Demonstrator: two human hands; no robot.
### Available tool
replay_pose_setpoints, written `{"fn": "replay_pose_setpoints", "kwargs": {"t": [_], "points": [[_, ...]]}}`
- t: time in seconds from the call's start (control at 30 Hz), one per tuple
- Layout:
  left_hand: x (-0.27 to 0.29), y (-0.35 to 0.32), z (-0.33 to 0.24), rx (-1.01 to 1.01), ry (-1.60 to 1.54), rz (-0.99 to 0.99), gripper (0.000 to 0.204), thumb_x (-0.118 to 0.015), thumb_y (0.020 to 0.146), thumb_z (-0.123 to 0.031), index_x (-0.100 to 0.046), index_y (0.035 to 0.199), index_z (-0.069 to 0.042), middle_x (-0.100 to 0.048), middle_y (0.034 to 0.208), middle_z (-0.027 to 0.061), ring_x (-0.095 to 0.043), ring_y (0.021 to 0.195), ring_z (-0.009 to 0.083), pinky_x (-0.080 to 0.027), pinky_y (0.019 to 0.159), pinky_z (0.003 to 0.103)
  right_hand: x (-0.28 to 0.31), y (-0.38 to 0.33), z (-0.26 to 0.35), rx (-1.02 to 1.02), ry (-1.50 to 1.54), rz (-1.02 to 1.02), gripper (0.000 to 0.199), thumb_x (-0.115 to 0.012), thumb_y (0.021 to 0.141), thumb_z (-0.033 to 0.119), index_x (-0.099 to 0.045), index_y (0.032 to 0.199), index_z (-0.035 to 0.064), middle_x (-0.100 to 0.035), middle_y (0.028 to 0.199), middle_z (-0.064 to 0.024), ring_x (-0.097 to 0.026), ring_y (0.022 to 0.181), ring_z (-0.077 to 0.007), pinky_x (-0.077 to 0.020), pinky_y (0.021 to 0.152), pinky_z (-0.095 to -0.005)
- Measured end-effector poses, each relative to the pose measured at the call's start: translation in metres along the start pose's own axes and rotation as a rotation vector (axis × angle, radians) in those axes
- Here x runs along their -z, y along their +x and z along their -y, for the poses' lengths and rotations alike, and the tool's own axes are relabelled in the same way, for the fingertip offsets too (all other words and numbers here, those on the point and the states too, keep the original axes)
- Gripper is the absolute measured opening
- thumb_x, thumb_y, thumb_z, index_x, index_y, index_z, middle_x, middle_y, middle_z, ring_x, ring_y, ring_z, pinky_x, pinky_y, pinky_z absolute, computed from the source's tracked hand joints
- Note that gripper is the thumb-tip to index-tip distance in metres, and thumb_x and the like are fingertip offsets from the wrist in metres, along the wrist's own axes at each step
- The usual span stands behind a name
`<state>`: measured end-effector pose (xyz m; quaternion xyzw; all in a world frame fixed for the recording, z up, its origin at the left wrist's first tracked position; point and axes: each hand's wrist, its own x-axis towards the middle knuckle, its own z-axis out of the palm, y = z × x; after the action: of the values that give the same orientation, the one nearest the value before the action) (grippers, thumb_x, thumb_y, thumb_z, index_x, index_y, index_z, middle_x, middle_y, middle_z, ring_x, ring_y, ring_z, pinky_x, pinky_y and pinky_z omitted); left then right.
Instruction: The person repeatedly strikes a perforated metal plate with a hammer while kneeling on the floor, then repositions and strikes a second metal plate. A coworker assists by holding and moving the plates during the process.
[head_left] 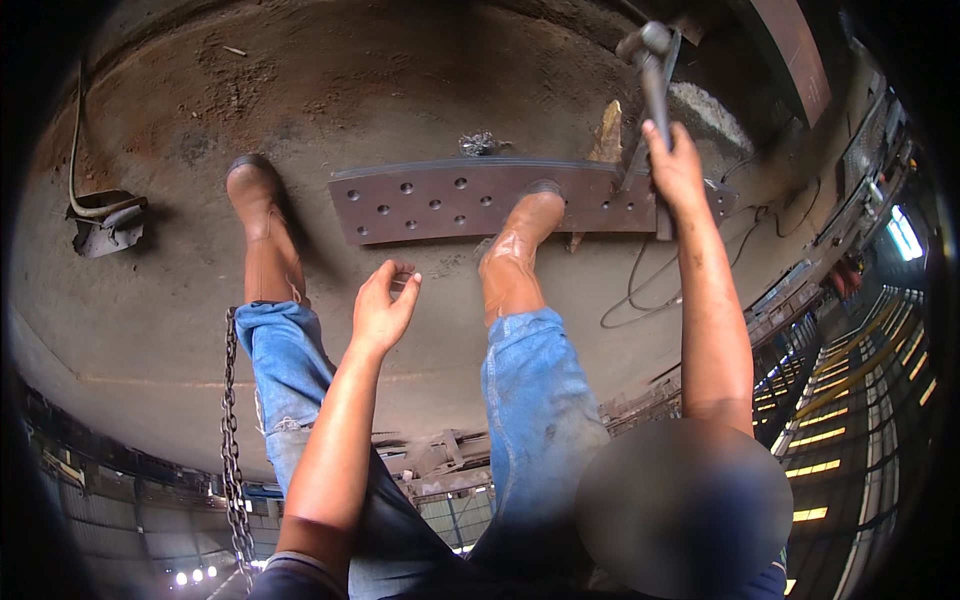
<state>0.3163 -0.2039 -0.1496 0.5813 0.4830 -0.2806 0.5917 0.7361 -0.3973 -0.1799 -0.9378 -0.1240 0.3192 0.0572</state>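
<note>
Head view, right hand [679,172] outstretched, gripping hammer [653,72]

The drilled steel plate [435,225] is dull maroon-brown, patterned with staggered rows of dark round holes. The hammer [654,88] is grey. The boots [258,210] are tan-brown with darker toes; the jeans [535,380] are faded blue with darker smudges. The floor [430,345] is grey-brown, reddish in patches.

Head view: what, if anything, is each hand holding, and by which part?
The right hand holds a hammer by its handle; the left hand holds nothing clearly visible.
</note>
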Motion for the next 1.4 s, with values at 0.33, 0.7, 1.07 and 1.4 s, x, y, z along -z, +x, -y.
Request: {"fn": "replay_pose_setpoints", "kwargs": {"t": [0.33,0.7,1.07,1.4], "points": [[-0.004,0.002,-0.002,-0.015,-0.026,0.004,0.029,-0.066,0.093,-0.024,-0.065,0.110,0.000,-0.072,0.102,0.0157,-0.071,0.093,0.0267,-0.055,0.082,0.039,-0.036,-0.022,0.016,-0.031,-0.036,-0.112,0.044,-0.056,0.100,0.044,-0.053,0.109,0.0014,-0.069,0.091,-0.0308,-0.069,0.087,-0.0478,-0.0544,0.074,-0.0521],[0.007,0.001,-0.005,-0.026,-0.066,-0.023,0.029,-0.068,0.093,-0.027,-0.066,0.106,-0.002,-0.072,0.099,0.0151,-0.071,0.094,0.0274,-0.055,0.081,0.039,-0.099,-0.060,0.000,-0.165,-0.210,0.488,0.057,-0.058,0.098,0.046,-0.056,0.125,-0.0045,-0.069,0.102,-0.0311,-0.069,0.099,-0.0429,-0.0530,0.088,-0.0473],[0.027,-0.004,-0.010,0.025,-0.135,0.003,0.030,-0.065,0.093,-0.028,-0.064,0.109,-0.002,-0.071,0.105,0.0143,-0.070,0.097,0.0271,-0.055,0.084,0.040,-0.145,-0.123,0.086,-0.043,-0.272,0.622,0.051,-0.059,0.098,0.039,-0.053,0.118,-0.0066,-0.067,0.100,-0.0358,-0.066,0.098,-0.0500,-0.0524,0.087,-0.0538],[0.045,-0.009,-0.009,-0.006,-0.206,-0.004,0.029,-0.065,0.093,-0.024,-0.065,0.110,-0.001,-0.071,0.102,0.0153,-0.070,0.097,0.0263,-0.054,0.085,0.039,-0.192,-0.133,0.147,-0.189,-0.188,0.624,0.047,-0.056,0.099,0.038,-0.052,0.117,-0.0052,-0.067,0.098,-0.0364,-0.067,0.095,-0.0500,-0.0532,0.085,-0.0535]]}}
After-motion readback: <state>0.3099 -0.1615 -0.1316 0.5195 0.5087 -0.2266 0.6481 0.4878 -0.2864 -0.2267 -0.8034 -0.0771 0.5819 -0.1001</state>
